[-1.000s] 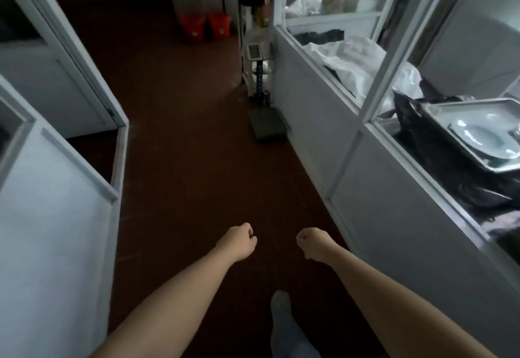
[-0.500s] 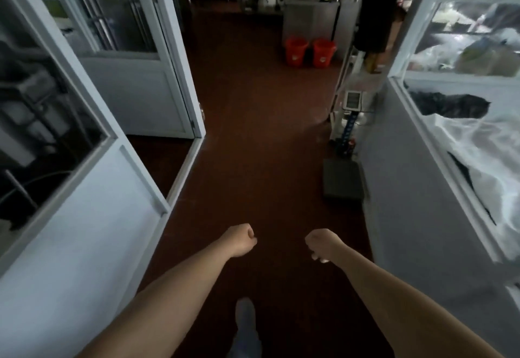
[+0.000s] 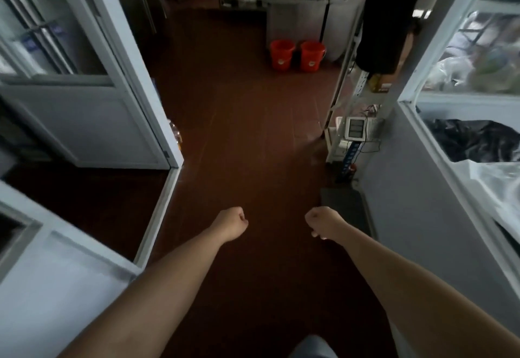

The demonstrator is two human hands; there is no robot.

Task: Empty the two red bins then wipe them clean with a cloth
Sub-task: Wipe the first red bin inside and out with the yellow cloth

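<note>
The left hand (image 3: 232,224) is curled into a loose fist, and so is the right hand (image 3: 319,224). Each grip is closed up, but nothing is inside either one. The fists are held out in front of the body, a little apart, above the dark red floor (image 3: 247,138). They look like the hands of someone walking, with nothing to carry yet.

The two red bins (image 3: 297,55) stand far ahead of the fists, at the end of the floor. They sit side by side, touching or nearly so, just in front of a grey metal cabinet (image 3: 295,21). What is inside them cannot be seen from here. No cloth can be seen either.

Nearer than the bins, on the right, a floor scale (image 3: 346,208) rests by the wall. On the left, an open white door (image 3: 92,98) stands.

The job has probably not begun. The person likely has to reach the bins first.
</note>
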